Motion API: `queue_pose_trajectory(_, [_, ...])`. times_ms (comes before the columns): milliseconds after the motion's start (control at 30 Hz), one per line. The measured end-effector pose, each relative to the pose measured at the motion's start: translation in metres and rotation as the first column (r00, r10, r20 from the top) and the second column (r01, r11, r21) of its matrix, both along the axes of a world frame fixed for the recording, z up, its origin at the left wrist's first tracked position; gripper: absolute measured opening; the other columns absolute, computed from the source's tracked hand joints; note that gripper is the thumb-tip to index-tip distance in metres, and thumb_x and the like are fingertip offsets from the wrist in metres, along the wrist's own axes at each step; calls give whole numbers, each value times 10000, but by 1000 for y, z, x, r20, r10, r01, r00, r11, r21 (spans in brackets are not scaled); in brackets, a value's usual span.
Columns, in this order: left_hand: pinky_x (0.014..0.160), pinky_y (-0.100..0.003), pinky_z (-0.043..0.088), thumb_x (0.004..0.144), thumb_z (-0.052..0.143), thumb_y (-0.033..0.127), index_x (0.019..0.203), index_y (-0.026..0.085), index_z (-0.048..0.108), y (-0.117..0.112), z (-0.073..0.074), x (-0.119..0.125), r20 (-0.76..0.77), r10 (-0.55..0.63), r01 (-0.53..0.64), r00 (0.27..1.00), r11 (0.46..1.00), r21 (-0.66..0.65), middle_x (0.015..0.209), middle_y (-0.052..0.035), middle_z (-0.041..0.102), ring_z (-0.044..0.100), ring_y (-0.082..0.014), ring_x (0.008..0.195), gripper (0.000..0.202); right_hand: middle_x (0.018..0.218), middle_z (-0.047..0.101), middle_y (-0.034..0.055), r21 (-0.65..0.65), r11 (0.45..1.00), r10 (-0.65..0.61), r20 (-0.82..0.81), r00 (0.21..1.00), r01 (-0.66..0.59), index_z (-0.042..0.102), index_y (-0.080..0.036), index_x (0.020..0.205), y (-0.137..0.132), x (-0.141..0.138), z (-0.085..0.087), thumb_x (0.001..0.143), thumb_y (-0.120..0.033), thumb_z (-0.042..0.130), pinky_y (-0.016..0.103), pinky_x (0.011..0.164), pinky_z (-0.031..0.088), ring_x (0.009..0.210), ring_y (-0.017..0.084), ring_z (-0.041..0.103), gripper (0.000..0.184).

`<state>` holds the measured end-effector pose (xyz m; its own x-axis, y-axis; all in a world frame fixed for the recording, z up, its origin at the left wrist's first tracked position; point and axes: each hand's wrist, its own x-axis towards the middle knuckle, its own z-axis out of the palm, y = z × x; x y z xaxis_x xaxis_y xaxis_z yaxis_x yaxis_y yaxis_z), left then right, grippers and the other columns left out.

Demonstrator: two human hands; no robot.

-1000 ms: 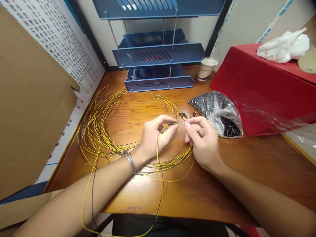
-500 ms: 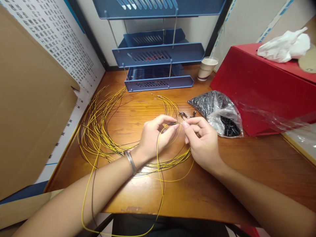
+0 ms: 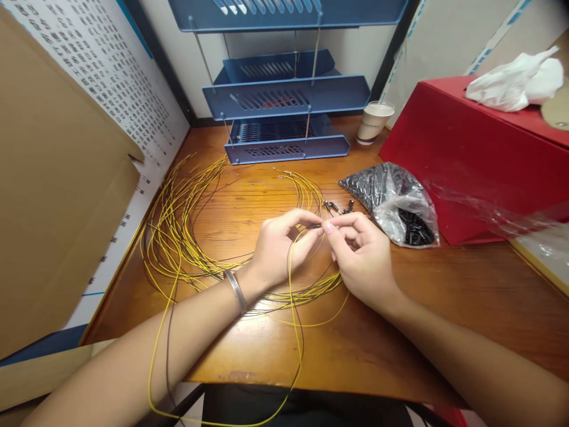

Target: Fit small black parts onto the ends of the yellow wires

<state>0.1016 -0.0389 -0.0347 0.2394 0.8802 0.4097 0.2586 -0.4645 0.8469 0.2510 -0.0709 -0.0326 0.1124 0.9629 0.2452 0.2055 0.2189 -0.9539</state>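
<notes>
My left hand (image 3: 284,246) pinches a small black sleeve at the end of a yellow wire (image 3: 291,308) that loops down over the table's front edge. My right hand (image 3: 362,258) meets it fingertip to fingertip, thumb and forefinger pinched on the wire's tip. Both hands hover over the wooden table (image 3: 400,320). A pile of yellow and dark wires (image 3: 178,237) lies to the left. A few small black parts (image 3: 338,207) lie just beyond my fingers. A clear bag of black parts (image 3: 393,204) sits to the right.
A blue stacked letter tray (image 3: 284,101) stands at the back, a paper cup (image 3: 373,123) beside it. A red box (image 3: 480,154) with white tissue (image 3: 515,83) on it fills the right. Cardboard (image 3: 53,201) leans at the left.
My right hand has slid left until its fingertips touch those of my left hand. The hanging wire loop has swung slightly to the right.
</notes>
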Motion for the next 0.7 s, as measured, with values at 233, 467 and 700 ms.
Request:
queue_pose_trajectory(233, [537, -182, 497, 869, 685, 257, 958, 181, 733, 0, 3, 0, -5, -15, 15, 1000, 999, -43, 842, -23, 749, 650, -97, 610, 127, 512, 461, -63, 3, 1000, -4, 10, 1000, 4, 619, -159, 858, 1, -1, 2, 901, -333, 645, 206, 431, 287, 446, 64, 376, 181])
queue_pose_trajectory(467, [517, -174, 501, 843, 739, 298, 1026, 176, 697, 1, 1, 0, 80, -29, 37, 996, 994, -102, 909, -43, 756, 630, -81, 569, 224, 508, 493, -56, 24, 999, -43, 3, 999, 43, 630, -161, 863, 1, 1, 2, 888, -317, 660, 215, 436, 295, 439, 71, 402, 161])
queue_pose_trajectory(700, [503, -195, 502, 874, 706, 349, 996, 181, 731, 0, 1, 0, 44, -16, 20, 999, 995, -96, 771, -29, 738, 621, -98, 550, 209, 496, 484, -55, 45, 998, -40, -7, 999, 41, 634, -163, 837, 3, 3, 5, 891, -320, 646, 220, 442, 294, 439, 75, 419, 166])
